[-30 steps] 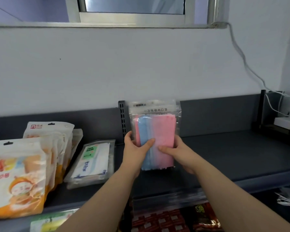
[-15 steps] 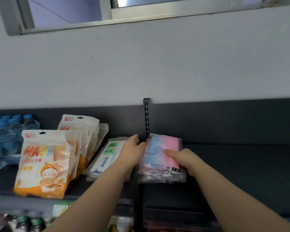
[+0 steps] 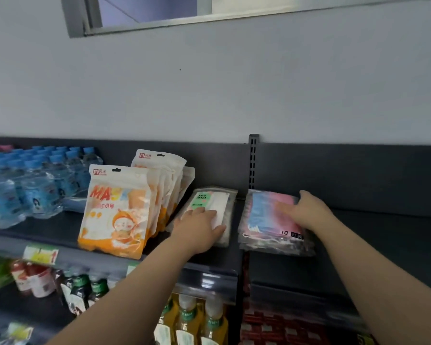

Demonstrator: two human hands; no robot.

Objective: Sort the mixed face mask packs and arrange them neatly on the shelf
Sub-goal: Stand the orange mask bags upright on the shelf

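One shelf (image 3: 383,235): dark matte metal, flat, with a slotted upright at its far edge.
Many water bottles (image 3: 35,183): clear plastic, blue caps, far left.
Several orange mask packs (image 3: 115,212): glossy pouches, upright, leaning right.
Pink-and-blue pack (image 3: 266,220): clear crinkled bag lying flat, right of the upright.
White pack (image 3: 209,202): clear flat sleeve with a green label, just left of it.
Left hand (image 3: 197,230): fingers straight, resting on the white pack.
Right hand (image 3: 306,210): fingers spread flat, pressing the pink-and-blue pack.

Both arms reach forward, bare. Left hand (image 3: 200,226) palm down, fingers flat. Right hand (image 3: 306,210) palm down, fingers straight, thumb raised.
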